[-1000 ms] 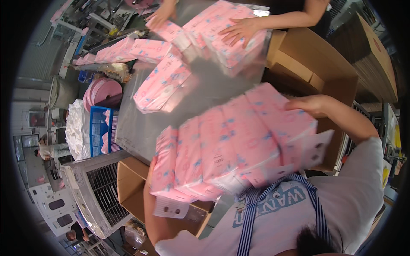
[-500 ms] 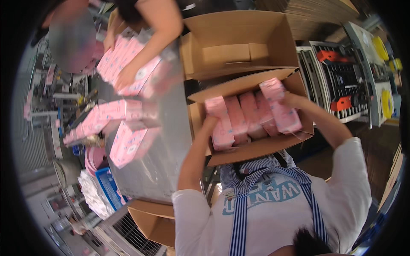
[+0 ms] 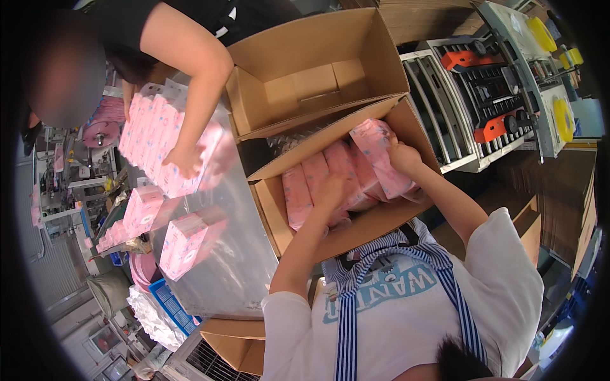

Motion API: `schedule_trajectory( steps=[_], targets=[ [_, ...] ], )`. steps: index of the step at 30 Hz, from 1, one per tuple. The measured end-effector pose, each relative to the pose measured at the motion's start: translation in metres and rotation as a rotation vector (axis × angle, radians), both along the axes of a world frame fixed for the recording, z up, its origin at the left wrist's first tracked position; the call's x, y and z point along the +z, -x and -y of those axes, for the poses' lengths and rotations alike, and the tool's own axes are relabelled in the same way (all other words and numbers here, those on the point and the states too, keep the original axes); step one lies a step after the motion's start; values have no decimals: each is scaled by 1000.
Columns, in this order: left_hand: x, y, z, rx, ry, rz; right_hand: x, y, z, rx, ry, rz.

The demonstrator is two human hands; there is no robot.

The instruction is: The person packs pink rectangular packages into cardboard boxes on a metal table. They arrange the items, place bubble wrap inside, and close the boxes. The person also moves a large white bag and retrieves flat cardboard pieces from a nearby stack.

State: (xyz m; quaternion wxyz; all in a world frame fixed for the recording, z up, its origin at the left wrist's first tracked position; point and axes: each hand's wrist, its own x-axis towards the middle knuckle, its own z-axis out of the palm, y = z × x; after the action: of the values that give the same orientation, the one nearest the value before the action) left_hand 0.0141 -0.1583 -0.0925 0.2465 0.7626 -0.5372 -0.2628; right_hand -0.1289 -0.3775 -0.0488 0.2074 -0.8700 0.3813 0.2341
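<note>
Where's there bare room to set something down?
The metal table is bare between the blue basket and packed carton; the far carton looks empty inside. Crowded: the packed carton, and the table's far end under pink packs.

Light glares off the smooth grey metal table (image 3: 219,279); beyond its left edge stands a grey ribbed wall (image 3: 56,253), beyond its right edge a pale-framed conveyor with metal rollers (image 3: 437,105).

pink packs (image 3: 375,145) in carton (image 3: 269,219): 5 | wearer's hands (image 3: 405,160): 2 | orange parts (image 3: 494,129): 2 | blue basket (image 3: 173,307): 1
</note>
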Motion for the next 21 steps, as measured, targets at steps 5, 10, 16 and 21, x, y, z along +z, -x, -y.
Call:
schedule_trajectory(
  steps=[5, 10, 16, 21],
  targets=[
    [5, 77, 40, -43, -28, 175, 23, 6, -15, 44, 71, 13],
    [59, 81, 34, -287, 62, 45, 20, 40, -8, 99, -11, -37],
    [25, 94, 43, -365, -138, -55, -37, 28, 5, 12, -77, -355],
    [-6, -7, -23, 118, -452, -77, -37, 21, -44, 230, 268, -160]
  ],
)
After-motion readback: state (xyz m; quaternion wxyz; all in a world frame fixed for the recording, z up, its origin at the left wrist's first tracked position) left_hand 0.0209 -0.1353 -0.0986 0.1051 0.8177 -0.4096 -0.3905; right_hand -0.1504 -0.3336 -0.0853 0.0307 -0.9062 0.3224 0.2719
